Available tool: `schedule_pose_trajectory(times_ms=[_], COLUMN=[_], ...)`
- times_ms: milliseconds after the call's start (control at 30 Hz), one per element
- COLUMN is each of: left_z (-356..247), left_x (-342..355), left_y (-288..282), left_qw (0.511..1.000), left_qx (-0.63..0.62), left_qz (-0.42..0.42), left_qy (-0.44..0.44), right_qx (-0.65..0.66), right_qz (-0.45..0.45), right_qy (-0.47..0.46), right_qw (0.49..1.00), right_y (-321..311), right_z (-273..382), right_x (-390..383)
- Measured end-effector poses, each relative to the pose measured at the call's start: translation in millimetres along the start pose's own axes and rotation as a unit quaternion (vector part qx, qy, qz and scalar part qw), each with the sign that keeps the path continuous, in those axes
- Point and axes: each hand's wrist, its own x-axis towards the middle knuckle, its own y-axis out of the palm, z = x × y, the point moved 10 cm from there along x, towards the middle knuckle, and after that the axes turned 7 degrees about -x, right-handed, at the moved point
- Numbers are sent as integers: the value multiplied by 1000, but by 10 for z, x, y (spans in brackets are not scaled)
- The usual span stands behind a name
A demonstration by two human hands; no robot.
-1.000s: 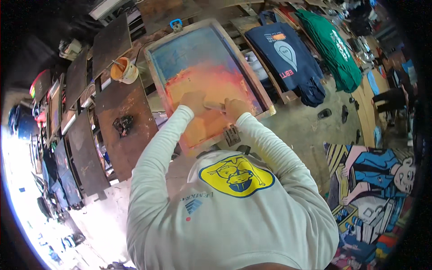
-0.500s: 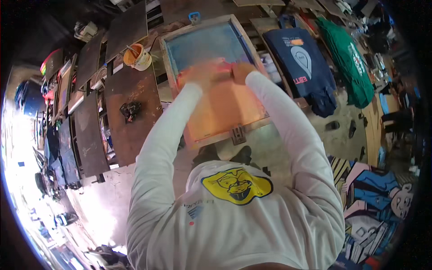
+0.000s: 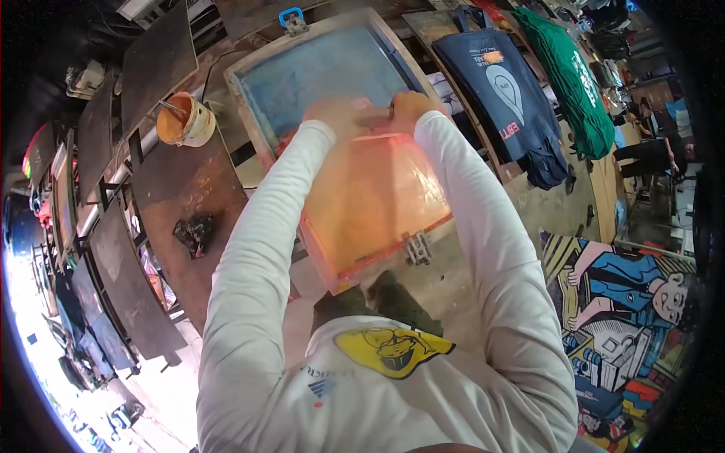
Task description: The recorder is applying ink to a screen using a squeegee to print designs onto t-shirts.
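Observation:
A wooden-framed printing screen [image 3: 317, 60] lies under my hands, blue at the far part, orange-pink on the near part, with clamps [image 3: 418, 248] at its near and far ends. My right hand [image 3: 408, 107] is closed on a squeegee [image 3: 375, 116] across the screen's middle. My left hand [image 3: 326, 115] is at the bar's other end, its fingers smeared by motion.
An orange-stained bucket [image 3: 186, 121] and a dark crumpled lump [image 3: 192, 234] are on boards at left. A navy bag [image 3: 498, 90] and green cloth [image 3: 563, 83] lie on boards at right. A person in dark clothing [image 3: 642, 155] and a cartoon mural [image 3: 627, 294] are farther right.
Over the last second, both hands and the squeegee have moved away from me, up the screen. The orange-pink ink is spread more evenly over the near part, and the view has shifted slightly.

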Motion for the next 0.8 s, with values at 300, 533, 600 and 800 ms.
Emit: schedule_pose_trajectory(times_ms=[300, 533, 600, 800], left_z=[-136, -255, -281, -251], left_x=[-549, -1517, -1666, -1530], left_y=[378, 930, 948, 854], left_qw=[989, 993, 990, 994], left_qx=[59, 112, 134, 96], left_qz=[-126, -39, -44, -37], left_qy=[45, -4, 14, 29], right_qx=[11, 2, 42, 22], right_qz=[-114, -52, -58, -49], right_qy=[-2, -31, -8, -36], right_qw=[993, 998, 997, 998], right_y=[340, 605, 666, 677], right_z=[141, 660, 694, 666], right_x=[-814, -1922, -2035, -1687])
